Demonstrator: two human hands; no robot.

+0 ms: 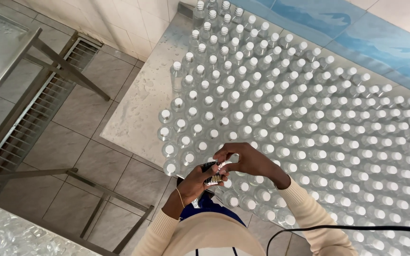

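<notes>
A large block of clear capped bottles [309,123] is packed in rows on the stone counter [141,109]; their contents cannot be told. At the block's near edge, a small dark bundle of labels [211,173] is gripped in the left hand [196,182], fingers closed around it. The right hand [247,159] is held just above the bundle, fingertips pinched narrowly on its top. Left of the block, a bare counter strip is seen, then tiled floor [72,142] and a metal table frame [48,61].
</notes>
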